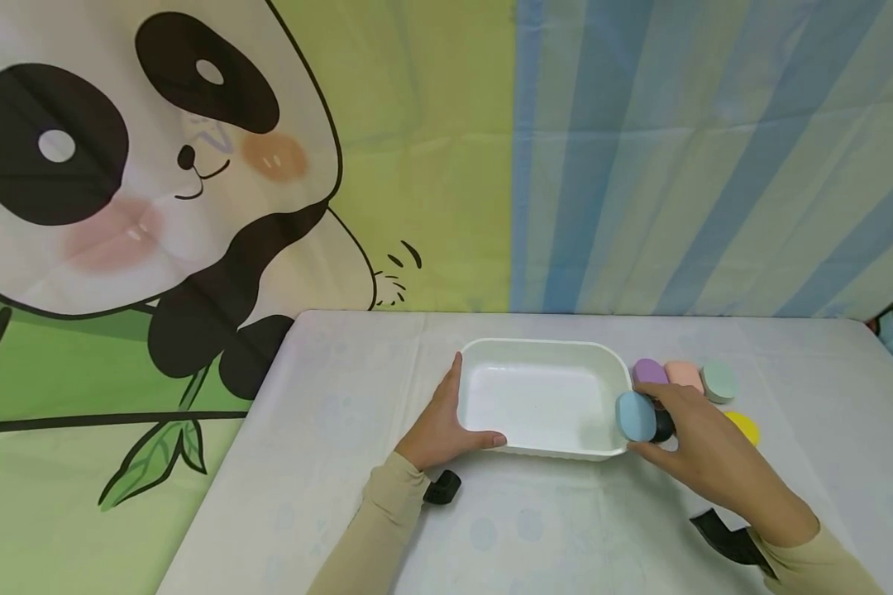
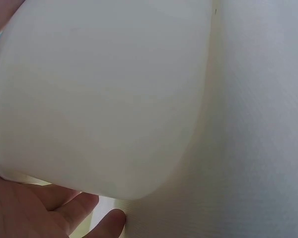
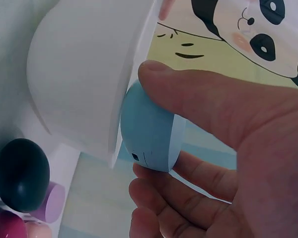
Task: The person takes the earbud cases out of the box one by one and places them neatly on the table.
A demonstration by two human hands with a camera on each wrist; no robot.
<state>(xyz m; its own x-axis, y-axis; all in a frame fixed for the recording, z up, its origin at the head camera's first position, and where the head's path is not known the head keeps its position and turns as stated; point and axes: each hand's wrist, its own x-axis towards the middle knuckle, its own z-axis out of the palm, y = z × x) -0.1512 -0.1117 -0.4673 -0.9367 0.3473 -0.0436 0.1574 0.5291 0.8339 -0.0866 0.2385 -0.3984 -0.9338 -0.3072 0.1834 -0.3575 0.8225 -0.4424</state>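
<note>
My left hand (image 1: 446,426) holds the near left corner of a white rectangular tray (image 1: 539,450), its fingers along the left side and its thumb at the near rim. In the left wrist view, the fingers lie against the outside of the white tray (image 2: 104,99). At the opposite end, my right hand (image 1: 703,438) pinches a light-blue rounded piece (image 1: 635,416) beside the right rim. The right wrist view shows this light-blue piece (image 3: 149,124) between thumb and fingers, close against the rim; whether they touch, I cannot tell. It has a flat face and a small dark mark.
Purple (image 1: 649,371), pink (image 1: 685,374) and mint (image 1: 718,382) pieces stand beyond my right hand. A yellow piece (image 1: 744,426) is partly hidden by it. A dark rounded piece (image 3: 22,174) sits near the tray. The pale tablecloth (image 1: 528,537) meets a panda-printed backdrop (image 1: 417,165).
</note>
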